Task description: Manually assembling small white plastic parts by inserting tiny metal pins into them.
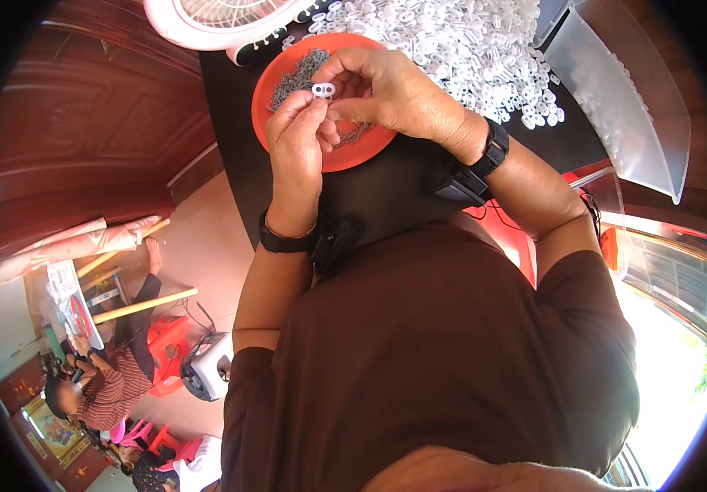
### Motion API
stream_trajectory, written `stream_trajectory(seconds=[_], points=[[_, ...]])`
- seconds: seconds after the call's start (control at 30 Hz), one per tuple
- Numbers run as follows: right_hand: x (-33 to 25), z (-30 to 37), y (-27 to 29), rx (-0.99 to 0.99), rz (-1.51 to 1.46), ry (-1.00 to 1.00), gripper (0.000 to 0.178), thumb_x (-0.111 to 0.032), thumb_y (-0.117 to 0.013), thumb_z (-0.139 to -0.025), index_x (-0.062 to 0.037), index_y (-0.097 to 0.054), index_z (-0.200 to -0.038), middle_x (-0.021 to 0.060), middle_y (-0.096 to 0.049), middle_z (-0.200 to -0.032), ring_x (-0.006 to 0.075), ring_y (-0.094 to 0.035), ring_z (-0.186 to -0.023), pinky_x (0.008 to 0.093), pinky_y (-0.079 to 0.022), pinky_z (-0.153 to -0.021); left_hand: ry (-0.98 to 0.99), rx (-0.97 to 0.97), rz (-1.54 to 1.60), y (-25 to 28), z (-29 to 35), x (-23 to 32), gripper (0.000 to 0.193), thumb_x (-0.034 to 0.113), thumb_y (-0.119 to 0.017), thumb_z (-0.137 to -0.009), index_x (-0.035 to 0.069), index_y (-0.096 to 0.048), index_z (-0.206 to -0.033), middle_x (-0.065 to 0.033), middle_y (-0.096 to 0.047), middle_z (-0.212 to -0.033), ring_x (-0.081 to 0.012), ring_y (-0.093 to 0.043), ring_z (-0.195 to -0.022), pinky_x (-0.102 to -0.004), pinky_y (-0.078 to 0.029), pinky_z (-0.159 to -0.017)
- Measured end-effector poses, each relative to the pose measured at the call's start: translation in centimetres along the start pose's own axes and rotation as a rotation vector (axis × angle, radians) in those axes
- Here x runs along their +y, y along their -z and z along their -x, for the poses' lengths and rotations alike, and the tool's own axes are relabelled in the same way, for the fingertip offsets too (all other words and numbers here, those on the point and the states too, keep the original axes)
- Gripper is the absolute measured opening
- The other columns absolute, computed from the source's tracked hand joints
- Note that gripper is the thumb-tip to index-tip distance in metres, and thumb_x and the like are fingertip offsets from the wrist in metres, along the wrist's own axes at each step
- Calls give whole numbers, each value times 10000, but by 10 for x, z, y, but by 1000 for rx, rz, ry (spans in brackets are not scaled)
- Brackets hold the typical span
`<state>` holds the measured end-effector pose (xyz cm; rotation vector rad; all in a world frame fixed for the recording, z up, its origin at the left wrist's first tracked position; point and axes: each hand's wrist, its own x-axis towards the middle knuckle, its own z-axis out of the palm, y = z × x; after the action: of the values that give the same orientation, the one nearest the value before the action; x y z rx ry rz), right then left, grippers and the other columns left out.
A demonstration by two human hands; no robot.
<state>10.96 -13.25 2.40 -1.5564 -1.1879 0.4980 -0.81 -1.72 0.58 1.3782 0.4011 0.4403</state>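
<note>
Over an orange-red plastic bowl (370, 159), my two hands meet around a small white oval plastic piece with two dark holes (324, 90). My left hand (294, 135) pinches it from below between thumb and fingertips. From the upper right, my right hand (386, 90) closes its thumb and fingers close to the piece; whether it grips the piece or a tiny part is hidden. Grey small parts, like screws (300, 78), lie heaped in the bowl. A large pile of similar white pieces (468, 57) spreads beyond my right hand.
A pale pink fan (234, 20) stands at the far left of the black table (386, 197). On the right is a translucent plastic bin (616, 107) with more white pieces. Another person (115, 381) sits at a table at lower left, near a red stool (166, 353).
</note>
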Motion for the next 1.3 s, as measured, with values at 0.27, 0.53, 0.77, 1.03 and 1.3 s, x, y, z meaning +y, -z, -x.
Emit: stream_trajectory(seconds=[0.27, 0.53, 0.77, 1.03, 1.3], points=[[1, 0, 2, -35, 12, -7, 224, -20, -667, -779, -4, -602, -993, 48, -637, -821, 111, -622, -777, 249, -518, -713, 38, -7, 51, 0, -1, 2, 201, 175, -527, -873, -7, -606, -903, -15, -552, -642, -79, -503, -541, -196, -369, -492], [9, 0, -8, 118, 263, 272, 256, -40, -692, -741, -1, -606, -980, 82, -653, -849, 192, -645, -772, 289, -523, -700, 25, 30, 24, -4, 0, 0, 211, 185, -528, -879, -11, -606, -890, -29, -572, -656, -81, -500, -522, -199, -373, -489], [4, 3, -13, 125, 395, 348, 263, -126, -672, -748, -6, -604, -973, 126, -640, -841, 301, -632, -796, 368, -506, -691, 7, -24, -2, 2, -1, -1, 235, 201, -465, -907, -10, -567, -891, -78, -615, -727, -121, -541, -590, -223, -404, -551], [3, 4, -12, 115, 398, 355, 222, -128, -653, -771, -10, -597, -950, 128, -631, -795, 307, -630, -758, 382, -499, -656, -26, -40, 8, 2, 0, -2, 265, 204, -446, -915, -32, -567, -906, -96, -627, -736, -130, -528, -579, -232, -399, -550], [0, 6, -11, 105, 416, 373, 148, -119, -630, -781, -22, -596, -888, 111, -617, -686, 300, -626, -664, 374, -498, -595, -69, -33, 38, -2, 2, -1, 246, 190, -486, -897, -22, -594, -835, -55, -586, -667, -92, -508, -526, -197, -381, -474]])
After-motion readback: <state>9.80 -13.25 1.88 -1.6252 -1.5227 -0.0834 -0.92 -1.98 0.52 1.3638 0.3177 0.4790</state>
